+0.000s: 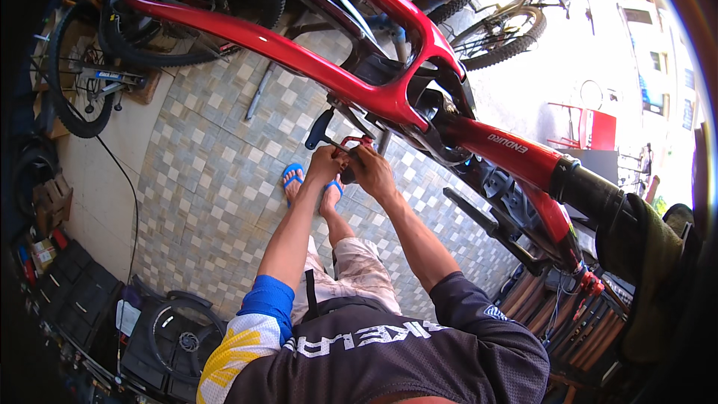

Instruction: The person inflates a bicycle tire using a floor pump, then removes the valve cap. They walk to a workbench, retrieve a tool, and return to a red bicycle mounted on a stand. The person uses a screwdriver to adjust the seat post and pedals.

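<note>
My left hand point(327, 163) is closed around the shaft of a T-handle wrench point(320, 129) with a dark blue handle, which points up and away. Close beside it, my right hand point(374, 170) has its fingers bent against a small red part point(356, 140); its kind is not clear. The fingers of both hands meet there and hide the tool's tip. Just below them shows a dark rounded piece point(348, 175), partly covered. Above and beyond the hands hangs a glossy red bicycle frame point(299, 60), running from upper left to lower right.
A bicycle fork leg or bar point(479, 213) sticks out at the right. Bicycle wheels point(78, 82) stand at the upper left, with another bicycle point(501, 34) at the back. Black tool cases point(75, 277) and a loose wheel point(187, 340) lie lower left. A cable point(136, 202) crosses the floor.
</note>
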The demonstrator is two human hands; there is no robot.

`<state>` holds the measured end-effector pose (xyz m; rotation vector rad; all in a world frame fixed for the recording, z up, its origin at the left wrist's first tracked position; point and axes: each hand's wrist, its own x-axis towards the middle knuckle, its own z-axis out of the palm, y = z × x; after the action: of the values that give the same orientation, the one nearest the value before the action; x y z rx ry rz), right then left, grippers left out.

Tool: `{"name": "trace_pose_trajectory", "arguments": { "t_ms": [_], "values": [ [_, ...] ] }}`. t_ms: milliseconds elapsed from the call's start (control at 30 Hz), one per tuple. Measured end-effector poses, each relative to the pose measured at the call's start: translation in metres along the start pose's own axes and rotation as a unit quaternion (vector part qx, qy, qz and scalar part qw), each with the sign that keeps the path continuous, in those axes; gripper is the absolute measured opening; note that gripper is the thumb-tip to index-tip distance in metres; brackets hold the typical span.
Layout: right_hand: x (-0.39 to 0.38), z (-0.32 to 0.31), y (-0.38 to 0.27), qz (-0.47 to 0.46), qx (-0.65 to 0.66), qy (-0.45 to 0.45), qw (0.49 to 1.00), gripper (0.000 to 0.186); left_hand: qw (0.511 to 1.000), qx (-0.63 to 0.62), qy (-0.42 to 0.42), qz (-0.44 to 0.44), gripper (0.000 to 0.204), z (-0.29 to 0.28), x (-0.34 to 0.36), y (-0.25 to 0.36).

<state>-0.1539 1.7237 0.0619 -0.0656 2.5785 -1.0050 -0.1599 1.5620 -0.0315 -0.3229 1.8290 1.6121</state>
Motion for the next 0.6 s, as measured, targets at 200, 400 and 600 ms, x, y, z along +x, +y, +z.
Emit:
{"name": "trace_pose_trajectory", "arguments": {
  "t_ms": [200, 400, 600],
  "values": [
    [0.005, 0.006, 0.009, -0.002, -0.004, 0.012, 1.0, 0.029, 0.999, -0.01, -0.051, 0.003, 0.021, -0.003, 0.0, -0.006],
    [0.003, 0.003, 0.016, -0.01, 0.006, 0.02, 1.0, 0.031, 0.904, -0.42, 0.071, 0.037, 0.04, -0.042, -0.026, 0.013],
    [0.005, -0.004, 0.004, 0.017, -0.003, 0.009, 1.0, 0.034, 0.97, -0.194, 0.083, 0.119, 0.051, -0.055, -0.037, 0.089]
  ]
}}
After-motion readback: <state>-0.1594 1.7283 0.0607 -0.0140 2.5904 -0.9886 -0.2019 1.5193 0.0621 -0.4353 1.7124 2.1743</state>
